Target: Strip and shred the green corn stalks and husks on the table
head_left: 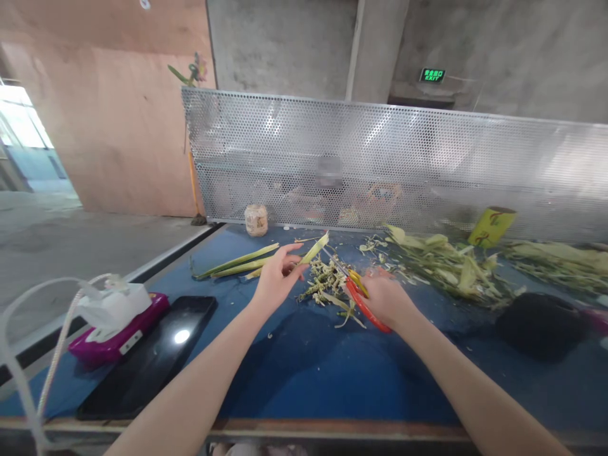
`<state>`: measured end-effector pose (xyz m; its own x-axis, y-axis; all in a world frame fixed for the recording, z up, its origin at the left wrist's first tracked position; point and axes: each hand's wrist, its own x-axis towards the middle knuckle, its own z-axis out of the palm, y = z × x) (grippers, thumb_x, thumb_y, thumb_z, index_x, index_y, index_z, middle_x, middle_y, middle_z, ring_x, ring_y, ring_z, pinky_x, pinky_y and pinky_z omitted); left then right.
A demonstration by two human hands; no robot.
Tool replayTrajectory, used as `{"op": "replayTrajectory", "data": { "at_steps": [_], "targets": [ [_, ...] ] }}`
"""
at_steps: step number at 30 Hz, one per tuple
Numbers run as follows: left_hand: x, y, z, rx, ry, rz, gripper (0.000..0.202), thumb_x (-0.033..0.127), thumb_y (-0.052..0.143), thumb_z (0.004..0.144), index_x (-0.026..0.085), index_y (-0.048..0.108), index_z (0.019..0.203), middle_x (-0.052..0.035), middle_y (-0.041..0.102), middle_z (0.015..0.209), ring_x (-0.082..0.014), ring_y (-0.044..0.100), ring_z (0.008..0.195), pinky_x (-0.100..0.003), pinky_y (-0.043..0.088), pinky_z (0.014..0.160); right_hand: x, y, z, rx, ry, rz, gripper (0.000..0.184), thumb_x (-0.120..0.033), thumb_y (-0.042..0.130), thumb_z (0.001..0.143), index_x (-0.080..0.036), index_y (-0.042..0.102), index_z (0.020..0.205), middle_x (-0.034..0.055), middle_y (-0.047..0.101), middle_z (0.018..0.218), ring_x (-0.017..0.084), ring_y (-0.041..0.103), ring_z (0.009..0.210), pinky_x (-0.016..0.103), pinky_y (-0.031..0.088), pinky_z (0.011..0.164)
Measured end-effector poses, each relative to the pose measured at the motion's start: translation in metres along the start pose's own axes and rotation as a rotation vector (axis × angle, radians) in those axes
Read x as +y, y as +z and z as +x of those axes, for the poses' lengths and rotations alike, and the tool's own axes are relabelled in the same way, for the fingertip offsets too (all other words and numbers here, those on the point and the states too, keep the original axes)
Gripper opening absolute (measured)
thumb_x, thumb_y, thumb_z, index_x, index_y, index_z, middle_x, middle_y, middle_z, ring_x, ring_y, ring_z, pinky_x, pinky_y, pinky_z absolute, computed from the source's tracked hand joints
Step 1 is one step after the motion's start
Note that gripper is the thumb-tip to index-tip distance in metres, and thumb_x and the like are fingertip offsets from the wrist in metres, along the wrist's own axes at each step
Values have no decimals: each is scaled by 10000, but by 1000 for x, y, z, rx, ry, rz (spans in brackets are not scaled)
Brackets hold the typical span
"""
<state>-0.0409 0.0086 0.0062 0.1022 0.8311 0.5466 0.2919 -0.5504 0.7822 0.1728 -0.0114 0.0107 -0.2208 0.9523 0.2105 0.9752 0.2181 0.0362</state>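
Observation:
Between the fingers of my left hand is a short pale-green leaf strip, its tip pointing up and to the right. My right hand grips scissors with red and yellow handles. Their metal blades point up and left, close to the strip; whether they touch it I cannot tell. Below the hands lies a pile of small cut green bits. Several long green stalks rest on the blue table left of my left hand.
A perforated metal screen stands along the table's back. Heaped pale-green leaves lie at right, near a yellow-green can and a dark object. On the left are a tablet, a purple power strip with cables, and a jar.

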Motion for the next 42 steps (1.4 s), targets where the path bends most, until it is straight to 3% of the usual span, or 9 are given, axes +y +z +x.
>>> {"op": "replayTrajectory", "data": {
  "at_steps": [16, 34, 38, 42],
  "targets": [
    [4, -1, 1, 10, -20, 18, 369, 287, 510, 746, 181, 440, 1093, 4, 596, 699, -117, 577, 564, -250, 439, 598, -2, -6, -3, 33, 5, -135, 565, -520, 241, 823, -115, 634, 790, 187, 648, 747, 309, 599, 799, 353, 416, 636],
    [0, 1, -1, -57, 32, 64, 413, 257, 519, 751, 171, 399, 1137, 3, 622, 713, -97, 553, 560, -238, 424, 583, -2, 0, -2, 57, -61, -36, 564, -570, 209, 815, -137, 560, 727, 121, 635, 688, 237, 595, 693, 337, 367, 737],
    [-2, 2, 1, 5, 67, 95, 523, 296, 533, 748, 197, 324, 1216, -58, 644, 924, -139, 598, 752, -270, 442, 654, 1, -4, 2, 22, 6, -18, 526, -521, 240, 823, -125, 583, 784, 148, 638, 737, 259, 602, 738, 347, 375, 735],
    [-6, 1, 5, 146, 59, 93, 708, 338, 582, 705, 225, 191, 1284, -131, 483, 1222, -170, 575, 929, -291, 454, 709, 27, -3, 14, 32, 231, 199, 502, -556, 290, 789, -147, 577, 735, 150, 628, 719, 267, 600, 720, 344, 399, 658]
  ]
}}
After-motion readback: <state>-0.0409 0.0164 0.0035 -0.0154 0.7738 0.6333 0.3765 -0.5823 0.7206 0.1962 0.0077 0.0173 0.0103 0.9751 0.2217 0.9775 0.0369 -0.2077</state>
